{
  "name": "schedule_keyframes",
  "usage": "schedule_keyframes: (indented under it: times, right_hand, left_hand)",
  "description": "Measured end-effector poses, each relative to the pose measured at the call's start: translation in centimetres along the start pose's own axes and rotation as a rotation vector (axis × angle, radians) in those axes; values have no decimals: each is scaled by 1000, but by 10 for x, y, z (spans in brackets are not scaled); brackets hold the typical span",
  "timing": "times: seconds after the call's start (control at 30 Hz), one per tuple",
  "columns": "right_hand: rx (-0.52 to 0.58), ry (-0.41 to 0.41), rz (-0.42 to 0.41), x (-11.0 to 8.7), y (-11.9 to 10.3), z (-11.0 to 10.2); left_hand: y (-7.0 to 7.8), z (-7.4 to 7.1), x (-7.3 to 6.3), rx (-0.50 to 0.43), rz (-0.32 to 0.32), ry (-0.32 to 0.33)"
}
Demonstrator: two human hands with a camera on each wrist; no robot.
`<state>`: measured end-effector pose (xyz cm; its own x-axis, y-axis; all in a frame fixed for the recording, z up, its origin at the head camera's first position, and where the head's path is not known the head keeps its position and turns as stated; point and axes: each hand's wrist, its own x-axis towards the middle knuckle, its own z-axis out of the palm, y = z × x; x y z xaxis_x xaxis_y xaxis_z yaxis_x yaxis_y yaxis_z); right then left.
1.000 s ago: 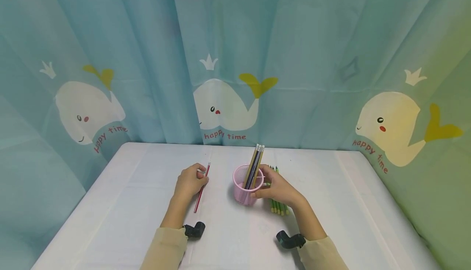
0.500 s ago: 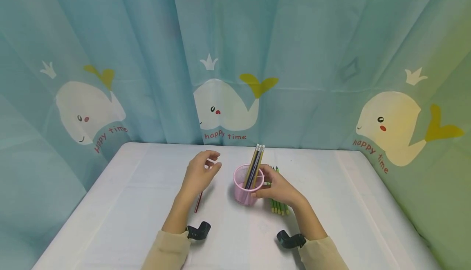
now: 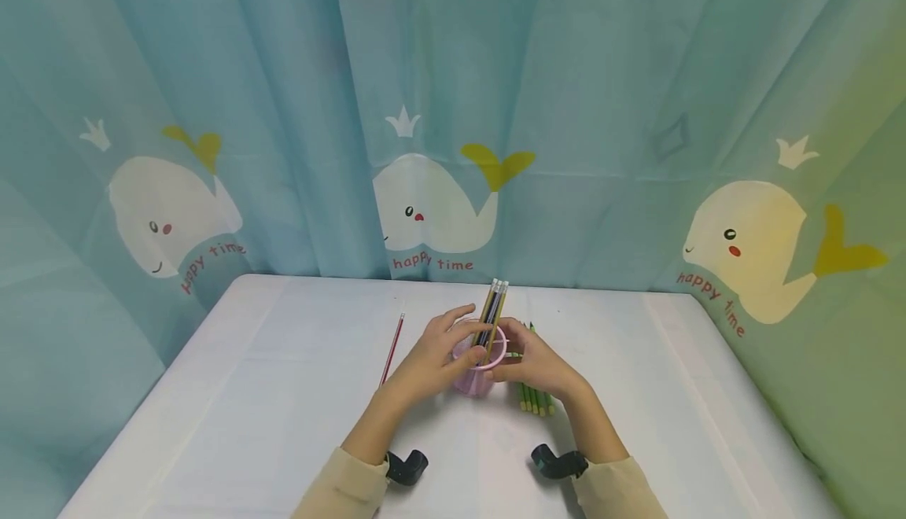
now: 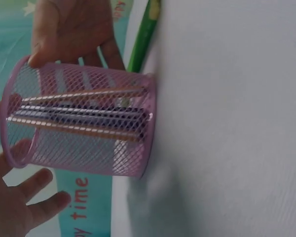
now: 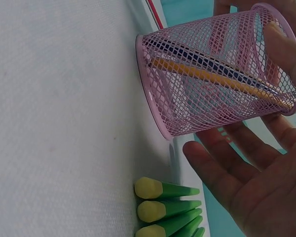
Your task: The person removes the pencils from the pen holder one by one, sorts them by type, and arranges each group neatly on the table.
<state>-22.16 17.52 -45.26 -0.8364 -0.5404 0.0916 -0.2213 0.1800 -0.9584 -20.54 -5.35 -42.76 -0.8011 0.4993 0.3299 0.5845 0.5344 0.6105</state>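
A pink mesh pencil holder (image 3: 473, 381) stands upright at the table's middle, with several gold and dark-blue striped pencils (image 3: 495, 299) leaning inside. My right hand (image 3: 535, 360) holds the holder from its right side, thumb at the rim in the left wrist view. My left hand (image 3: 433, 358) is over the holder's left side. Its fingers (image 4: 34, 185) are spread beside the rim, and its thumb (image 5: 286, 54) overlaps the rim in the right wrist view. A red pencil (image 3: 392, 350) lies to the left, partly hidden by the left arm.
Several green pencils (image 3: 535, 401) lie side by side on the white table (image 3: 658, 401), right of the holder and partly under the right hand. A blue-green curtain (image 3: 594, 94) printed with whales hangs behind the table. Black cameras (image 3: 555, 462) sit on both wrists.
My left hand has left the red pencil on the table, lifted, and moved right to the pencil holder. The right hand has stayed at the holder.
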Motion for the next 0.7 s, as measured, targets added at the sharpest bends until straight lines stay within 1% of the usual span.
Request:
schedule_keyframes:
  times: [0.07,0.17,0.23,0.3,0.4,0.47,0.6,0.7]
  right_hand:
    - [-1,-1,-6,-1,0,0]
    - [-6,-4,-10,-1,1,0]
    - [-11,1,-1,0,1,0]
    - [-9,5,7,0,2,0]
    - [-14,18,19,0,2,0]
    - [-21,21,18,0,2,0]
    - [-37,27,21,0,2,0]
    - [-44,31,24,0,1,-1]
  left_hand:
    - [1,3,1,54,7,-21]
    - [1,8,2,168,-1,-38]
    - [2,10,2,238,-10,-34]
    - [3,11,0,274,-29,-26]
    - [6,8,-1,289,-49,8]
    - [7,5,-1,284,-65,34]
    - [7,0,-1,225,-76,103]
    - [5,-4,0,169,-57,144]
